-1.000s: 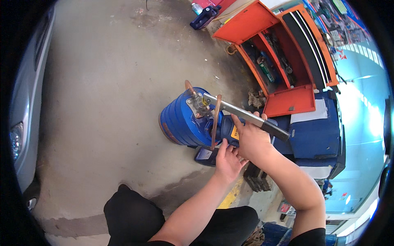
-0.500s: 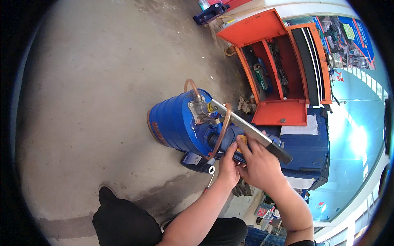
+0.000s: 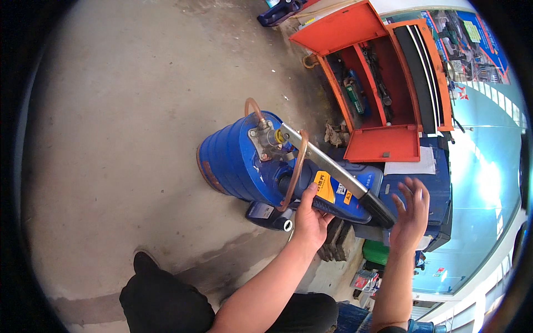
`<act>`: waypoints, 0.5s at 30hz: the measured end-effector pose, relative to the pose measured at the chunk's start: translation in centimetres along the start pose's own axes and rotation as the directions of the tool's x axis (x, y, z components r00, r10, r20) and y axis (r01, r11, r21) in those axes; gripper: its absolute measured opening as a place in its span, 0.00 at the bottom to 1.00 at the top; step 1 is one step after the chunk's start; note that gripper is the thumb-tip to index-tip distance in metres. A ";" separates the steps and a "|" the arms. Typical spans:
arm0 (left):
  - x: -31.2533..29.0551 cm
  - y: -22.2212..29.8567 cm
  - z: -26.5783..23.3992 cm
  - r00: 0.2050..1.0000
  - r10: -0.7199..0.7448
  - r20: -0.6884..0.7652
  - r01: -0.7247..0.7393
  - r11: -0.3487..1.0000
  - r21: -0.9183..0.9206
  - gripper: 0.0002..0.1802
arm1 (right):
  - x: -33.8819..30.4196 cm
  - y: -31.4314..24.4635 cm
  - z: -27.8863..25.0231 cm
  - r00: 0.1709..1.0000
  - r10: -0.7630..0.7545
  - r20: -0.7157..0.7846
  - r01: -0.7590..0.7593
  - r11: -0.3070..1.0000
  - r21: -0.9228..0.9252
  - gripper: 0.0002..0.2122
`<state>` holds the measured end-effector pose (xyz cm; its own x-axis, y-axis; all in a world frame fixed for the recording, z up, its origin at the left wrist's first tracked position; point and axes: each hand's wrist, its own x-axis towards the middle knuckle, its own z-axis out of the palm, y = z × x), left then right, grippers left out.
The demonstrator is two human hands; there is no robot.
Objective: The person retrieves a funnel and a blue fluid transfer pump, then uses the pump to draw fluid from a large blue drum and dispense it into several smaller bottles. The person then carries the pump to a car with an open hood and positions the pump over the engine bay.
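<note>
A blue oil bottle with a yellow label lies tipped toward the top of a blue drum. Its neck is at the drum's top, the opening hidden from me. My left hand grips the bottle from below, thumb along its near side. To the right, my right hand is raised off the bottle with its fingers apart, holding nothing. It is near the black grip of a metal pump lever, which slants across the bottle. A brownish clear hose loops over the bottle's neck.
A second dark blue bottle, uncapped, stands against the drum's near side. Beyond, an orange tool cabinet has its doors swung wide, tools inside. A dark blue case sits to the right. A stack of grey pieces lies behind my left hand.
My right hand has let go of the bottle and moved right, past the lever's grip, uncovering the label. My left hand keeps its hold on the bottle.
</note>
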<state>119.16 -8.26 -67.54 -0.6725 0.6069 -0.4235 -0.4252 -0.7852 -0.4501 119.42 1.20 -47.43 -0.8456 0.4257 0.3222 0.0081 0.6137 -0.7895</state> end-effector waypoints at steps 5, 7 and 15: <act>-0.4 0.0 0.1 1.000 0.030 0.003 -0.030 0.998 0.051 0.37 | 7.8 -4.2 4.3 0.625 0.621 0.473 -0.334 0.760 -0.557 0.32; -0.5 -0.1 0.1 0.999 0.028 0.016 -0.029 0.998 0.061 0.37 | 9.8 -5.3 6.9 0.501 0.715 0.487 -0.130 0.619 -0.775 0.34; -0.7 -1.3 0.8 1.000 0.027 0.011 -0.027 1.000 0.013 0.38 | 11.1 -4.4 14.8 0.328 0.768 0.550 0.570 0.304 -0.764 0.36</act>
<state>119.68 -7.71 -66.00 -0.6901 0.5844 -0.4270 -0.4148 -0.8028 -0.4283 102.09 -6.59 -48.10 -0.5645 0.2454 -0.7881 -0.0716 0.9367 0.3429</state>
